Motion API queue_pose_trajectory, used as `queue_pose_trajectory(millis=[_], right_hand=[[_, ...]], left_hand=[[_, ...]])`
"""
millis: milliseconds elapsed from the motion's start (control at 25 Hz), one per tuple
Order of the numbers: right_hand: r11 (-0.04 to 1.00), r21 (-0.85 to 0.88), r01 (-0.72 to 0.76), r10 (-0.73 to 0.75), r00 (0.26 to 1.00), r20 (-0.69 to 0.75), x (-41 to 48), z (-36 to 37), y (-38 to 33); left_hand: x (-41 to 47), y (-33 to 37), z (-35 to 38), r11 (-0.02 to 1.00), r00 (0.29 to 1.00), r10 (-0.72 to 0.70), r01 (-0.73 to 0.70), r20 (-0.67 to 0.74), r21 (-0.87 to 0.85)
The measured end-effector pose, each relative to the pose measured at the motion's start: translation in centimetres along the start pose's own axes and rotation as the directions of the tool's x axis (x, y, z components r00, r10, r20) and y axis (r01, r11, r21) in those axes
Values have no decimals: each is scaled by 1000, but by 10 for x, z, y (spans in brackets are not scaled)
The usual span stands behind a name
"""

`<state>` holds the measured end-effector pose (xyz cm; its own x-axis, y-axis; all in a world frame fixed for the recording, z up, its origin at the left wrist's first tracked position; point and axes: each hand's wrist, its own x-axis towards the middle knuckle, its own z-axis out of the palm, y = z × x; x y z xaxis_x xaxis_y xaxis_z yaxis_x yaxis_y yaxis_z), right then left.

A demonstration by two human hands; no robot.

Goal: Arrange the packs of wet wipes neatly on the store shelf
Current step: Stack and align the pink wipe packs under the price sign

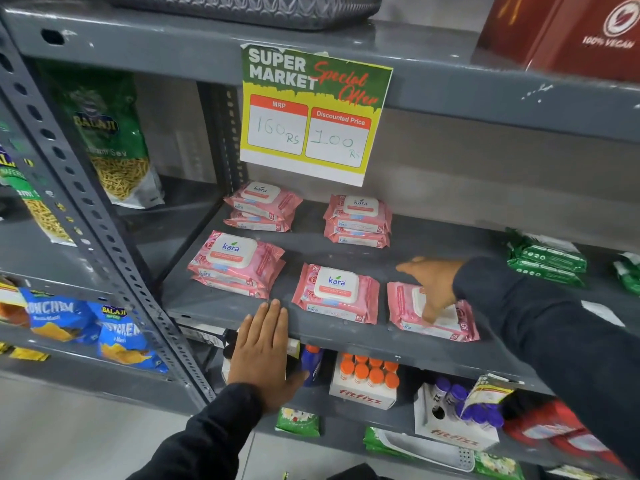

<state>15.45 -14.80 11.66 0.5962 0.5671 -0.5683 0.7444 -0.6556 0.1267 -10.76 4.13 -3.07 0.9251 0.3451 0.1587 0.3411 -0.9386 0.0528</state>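
Note:
Pink Kara wet wipe packs lie on the grey shelf. Two stacks sit at the back: a back left stack and a back right stack. In front are a front left stack, a single middle pack and a front right pack. My right hand rests flat on the front right pack, fingers pointing down onto its lid. My left hand is flat with fingers together at the shelf's front edge, holding nothing.
A price sign hangs from the shelf above. Green packs lie at the shelf's right end. A perforated upright post stands left, with snack bags beyond. Bottle boxes fill the shelf below.

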Motion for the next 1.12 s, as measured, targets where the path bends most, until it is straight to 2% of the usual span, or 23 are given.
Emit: queue_pose_trajectory(millis=[80, 160, 400, 520, 600, 760, 1000, 1120], right_hand=[[998, -42, -42, 43, 998, 35, -3, 18, 6], [999, -4, -50, 50, 999, 21, -4, 31, 7], [989, 139, -50, 73, 982, -173, -13, 8, 12], [976, 207, 66, 17, 927, -374, -14, -19, -7], [953, 229, 200, -85, 898, -431, -10, -29, -34], [952, 128, 276, -208, 898, -388, 4, -33, -86], [976, 4, 219, -209, 936, -282, 17, -31, -108], [973, 2, 230, -222, 941, -255, 16, -31, -106]], left_hand=[[0, 0, 1, 1000, 1000, -3, 3, -1, 0], [0, -1, 1, 1000, 1000, -1, 1, -1, 1], [0, 0, 1, 1000, 1000, -2, 2, 1, 15], [0, 0, 2, 1000, 1000, -3, 3, 1, 10], [0, -1, 2, 1000, 1000, -3, 3, 2, 4], [-1, -1, 1, 1000, 1000, 6, -6, 5, 8], [0, -1, 0, 1000, 1000, 3, -3, 1, 23], [1, -1, 1, 1000, 1000, -4, 4, 10, 25]])
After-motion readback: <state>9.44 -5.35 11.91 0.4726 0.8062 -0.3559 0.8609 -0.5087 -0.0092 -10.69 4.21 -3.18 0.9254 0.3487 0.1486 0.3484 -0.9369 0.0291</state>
